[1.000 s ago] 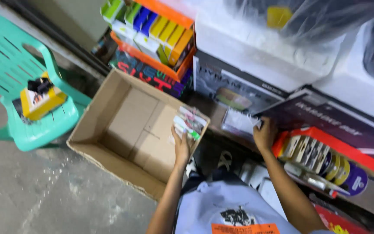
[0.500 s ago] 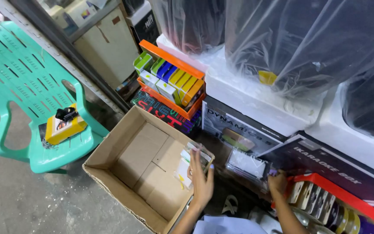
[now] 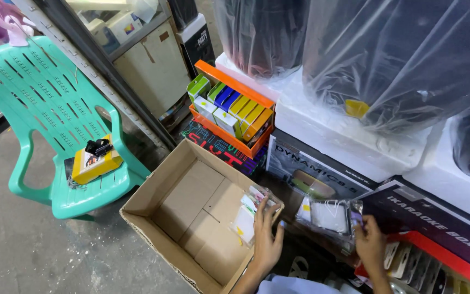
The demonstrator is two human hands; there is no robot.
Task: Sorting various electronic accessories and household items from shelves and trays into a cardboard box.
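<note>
My left hand point(image 3: 267, 239) rests on a stack of small clear-plastic packets point(image 3: 247, 215) leaning against the inner right wall of an open brown cardboard box point(image 3: 191, 209) on the floor. My right hand point(image 3: 370, 245) grips the edge of another clear packet with a white item inside point(image 3: 330, 218), held just right of the box, above a dark printed carton point(image 3: 314, 171). An orange tray of small coloured boxes point(image 3: 229, 109) stands behind the cardboard box.
A green plastic chair point(image 3: 39, 125) at left carries a yellow box with a black object on top point(image 3: 94, 160). Plastic-wrapped black speakers point(image 3: 387, 60) sit on white foam at the back. A red tray of packaged items point(image 3: 436, 267) lies at lower right. Grey concrete floor point(image 3: 23, 250).
The view has tilted up and left, showing more of the chair and speakers. My right hand now holds a clear packet near the box; my left hand stays on the packets in the box.
</note>
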